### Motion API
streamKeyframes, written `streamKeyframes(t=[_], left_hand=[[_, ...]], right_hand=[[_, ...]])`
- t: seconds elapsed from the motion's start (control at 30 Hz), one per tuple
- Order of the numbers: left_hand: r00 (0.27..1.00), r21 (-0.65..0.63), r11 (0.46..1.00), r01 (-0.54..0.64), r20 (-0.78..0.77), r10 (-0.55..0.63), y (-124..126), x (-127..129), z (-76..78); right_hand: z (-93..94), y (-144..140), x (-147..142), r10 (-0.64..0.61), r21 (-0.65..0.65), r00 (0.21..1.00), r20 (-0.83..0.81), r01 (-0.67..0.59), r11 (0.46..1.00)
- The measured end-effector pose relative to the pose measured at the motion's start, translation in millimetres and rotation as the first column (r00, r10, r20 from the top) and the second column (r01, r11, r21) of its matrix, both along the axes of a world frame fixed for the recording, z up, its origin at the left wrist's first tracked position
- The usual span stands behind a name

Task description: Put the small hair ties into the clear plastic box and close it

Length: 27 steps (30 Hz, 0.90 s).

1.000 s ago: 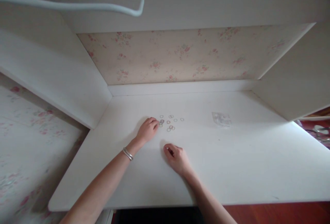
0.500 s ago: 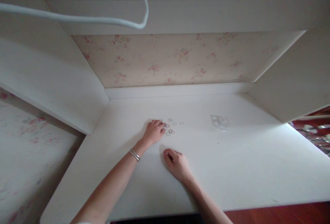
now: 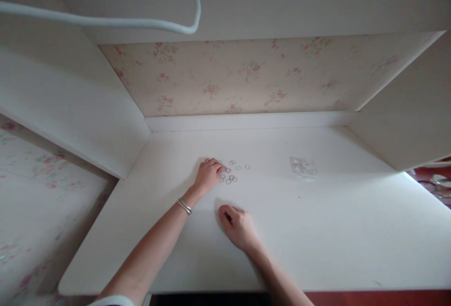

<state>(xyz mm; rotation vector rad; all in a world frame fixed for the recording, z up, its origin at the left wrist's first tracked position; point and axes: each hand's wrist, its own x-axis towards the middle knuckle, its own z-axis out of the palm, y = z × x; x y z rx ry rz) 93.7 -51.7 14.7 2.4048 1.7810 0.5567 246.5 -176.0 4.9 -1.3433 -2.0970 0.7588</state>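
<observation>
Several thin rings lie loosely grouped on the white desktop, some overlapping. At the left side of this group is my left hand, fingers bent down and drawn together with the thumb. Its fingertips meet the nearest rings; whether one is pinched between them is hard to see. Closer to me, my right hand rests on the desktop, curled with thumb and forefinger pressed together. A tiny pale spot shows at its fingertips, too small to name.
A clear plastic bag lies on the white desktop to the right of the rings. A small speck is nearer me. White panels enclose both sides, and a pale cable hangs across the upper left.
My left thumb has drawn in towards the fingers, uncovering rings beside it. My right hand has moved slightly left, still curled. The camera view has shifted a little.
</observation>
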Motion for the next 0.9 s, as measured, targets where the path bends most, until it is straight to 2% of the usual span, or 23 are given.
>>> streamKeyframes(t=[0.23, 0.47, 0.67, 0.8, 0.9], left_hand=[[0.999, -0.026, 0.999, 0.041, -0.012, -0.041, 14.6, 5.5, -5.3], [0.997, -0.001, 0.999, -0.044, 0.071, 0.044, 13.5, 3.4, -3.5], [0.997, -0.031, 0.997, -0.075, 0.023, 0.076, -0.1, -1.2, 0.0], [0.978, 0.042, 0.988, -0.148, 0.155, 0.14, -16.0, -3.8, 5.5], [0.942, 0.057, 0.979, -0.197, 0.289, 0.172, -38.4, -10.7, 5.5]], right_hand=[[4.4, 0.3, 7.1, 0.108, 0.001, 0.994, 0.033, -0.108, 0.994], [4.7, 0.4, 12.9, 0.165, 0.0, 0.985, 0.05, -0.165, 0.986], [5.1, 0.7, 16.6, 0.199, -0.011, 0.98, 0.026, -0.199, 0.98], [5.9, 0.2, 22.4, 0.188, -0.07, 0.981, -0.056, -0.192, 0.979], [6.9, -1.9, 29.1, 0.183, -0.114, 0.975, -0.126, -0.197, 0.974]])
